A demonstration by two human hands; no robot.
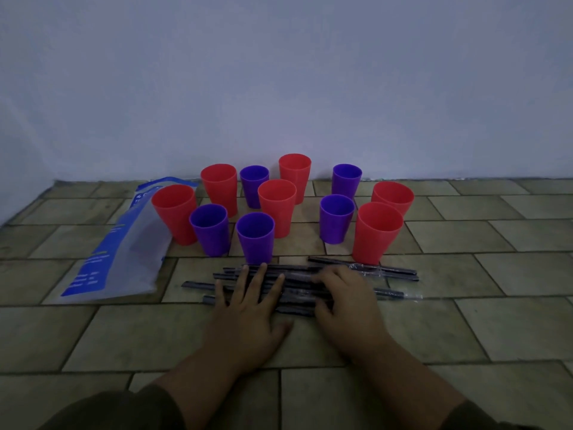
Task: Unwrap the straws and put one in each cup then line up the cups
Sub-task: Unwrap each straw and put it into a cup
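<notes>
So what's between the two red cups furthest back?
A purple cup stands between the left red cup and the right red cup, in the head view.

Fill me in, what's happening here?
A person works a pile of wrapped straws on the tiled floor. The left grip lies flat on them, fingers spread; the right grip bends over them, too blurred to show a hold. Six red cups and five purple cups stand scattered behind, upright, without straws. A plastic bag lies at left.
</notes>
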